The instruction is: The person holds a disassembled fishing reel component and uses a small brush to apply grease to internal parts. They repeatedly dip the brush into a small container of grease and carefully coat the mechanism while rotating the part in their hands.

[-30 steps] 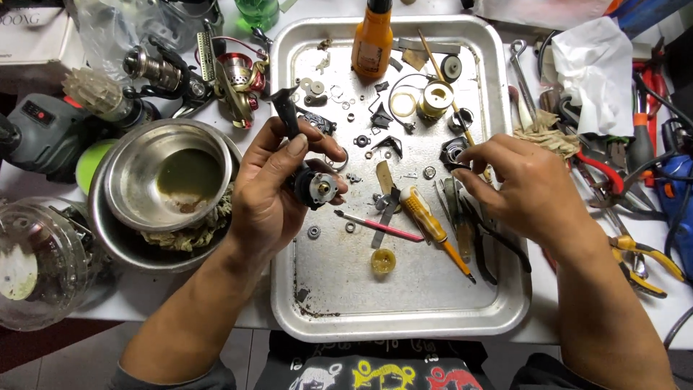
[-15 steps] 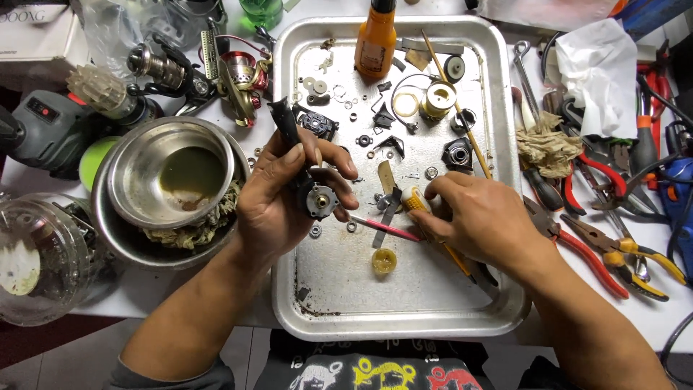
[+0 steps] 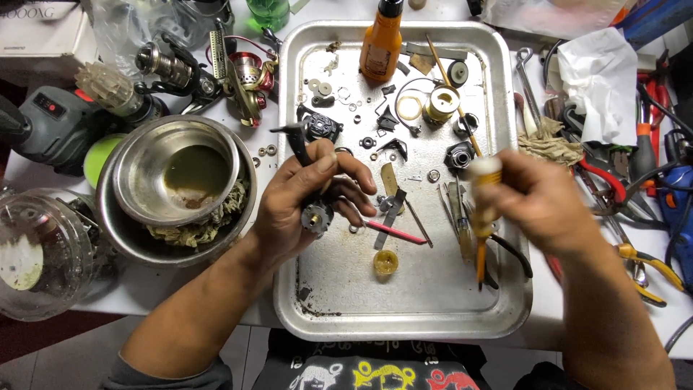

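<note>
My left hand (image 3: pixel 303 206) grips a black fishing reel body (image 3: pixel 315 213) over the left part of a metal tray (image 3: pixel 404 310); its black arm sticks up past my fingers. A yellow-handled screwdriver (image 3: pixel 482 217) is in my right hand (image 3: pixel 538 202), lifted above the tray's right side, shaft pointing down and blurred. Small reel parts, washers and screws lie scattered on the tray between my hands. A red-handled tool (image 3: pixel 393 231) and a small yellow cap (image 3: pixel 385 261) lie just below my left fingers.
An orange bottle (image 3: pixel 380 40) stands at the tray's top. Left of the tray sit stacked steel bowls (image 3: pixel 177 188), a glass jar (image 3: pixel 40 253) and another spinning reel (image 3: pixel 173 68). Pliers, wrenches, a rag and white cloth (image 3: pixel 599 72) crowd the right side.
My right hand came down from the small black part at the tray's right, took hold of the yellow-handled screwdriver lying on the tray and lifted it. My left hand kept the reel body almost still.
</note>
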